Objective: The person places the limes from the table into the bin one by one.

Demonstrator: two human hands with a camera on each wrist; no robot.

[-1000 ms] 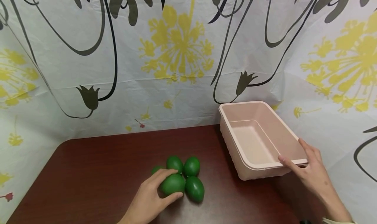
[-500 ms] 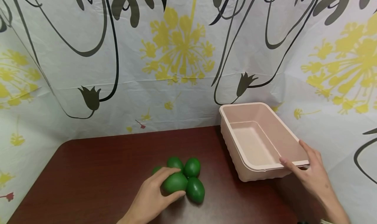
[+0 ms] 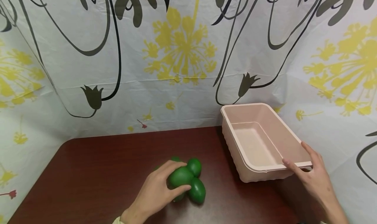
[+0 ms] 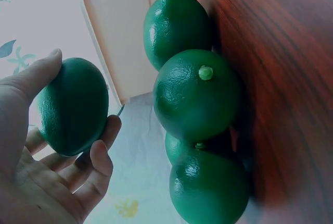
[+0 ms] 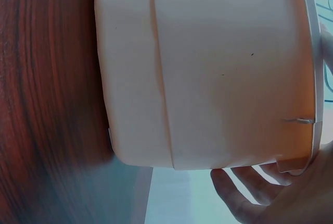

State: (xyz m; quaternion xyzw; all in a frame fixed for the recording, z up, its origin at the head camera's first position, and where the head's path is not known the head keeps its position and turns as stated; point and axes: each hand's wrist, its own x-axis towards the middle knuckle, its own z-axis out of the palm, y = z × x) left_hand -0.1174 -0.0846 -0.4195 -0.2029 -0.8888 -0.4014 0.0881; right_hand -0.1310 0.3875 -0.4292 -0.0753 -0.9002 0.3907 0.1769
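Note:
My left hand grips a green lime between thumb and fingers, raised above the others. In the left wrist view this lime is apart from several more standing close together. Two of those limes, one nearer and one farther back, show right of the hand; the rest are partly hidden behind or below it. At the right, my right hand holds the near right corner of a pale pink plastic bin. Its thumb lies over the rim, and its fingers curl against the outer wall.
A dark reddish-brown wooden table lies underneath. The bin's far end stands close to a white cloth printed with yellow flowers and dark stems, which hangs behind and around the table.
My left hand has lifted its lime upward and slightly right, away from the group, and another lime now shows beneath it. My right hand stays at the bin's corner.

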